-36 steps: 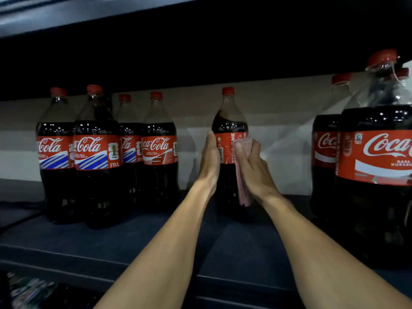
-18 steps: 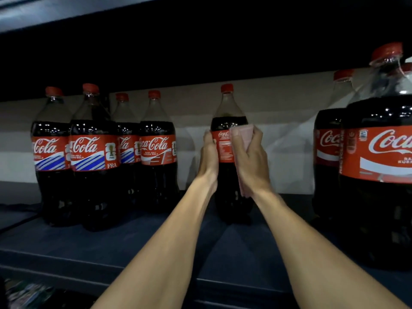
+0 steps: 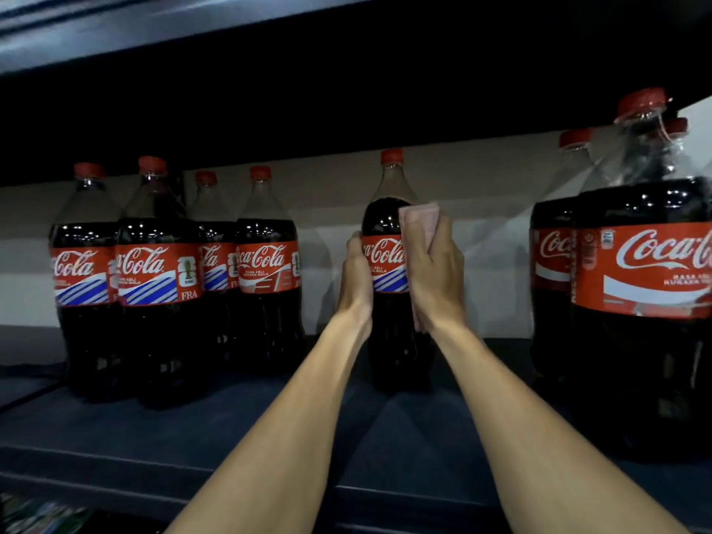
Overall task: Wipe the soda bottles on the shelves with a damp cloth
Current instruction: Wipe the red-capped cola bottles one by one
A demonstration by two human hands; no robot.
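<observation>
The middle bottle (image 3: 387,264), dark cola with a red cap and a red label, stands upright on the shelf (image 3: 231,437) between the two hands. The left hand (image 3: 356,277) grips its left side at label height, thumb on the label's edge and the fingers curled round out of sight behind. The right hand (image 3: 437,271) clamps a folded pink cloth (image 3: 420,219) against the bottle's right side. The cloth's top edge sticks up above the fingertips onto the dark shoulder above the label, and its lower end hangs out below the heel of the hand. Both bare forearms reach in from the bottom edge of the head view.

Well to the left of the left hand, four bottles (image 3: 154,275) of the same kind stand upright in a tight group, two in front and two behind. To the right of the right hand and nearer the camera stands a large bottle (image 3: 647,271), with another bottle (image 3: 551,260) just behind it. Beyond the hands runs a pale back wall (image 3: 481,225). Above them hangs the dark underside of an upper shelf (image 3: 154,28).
</observation>
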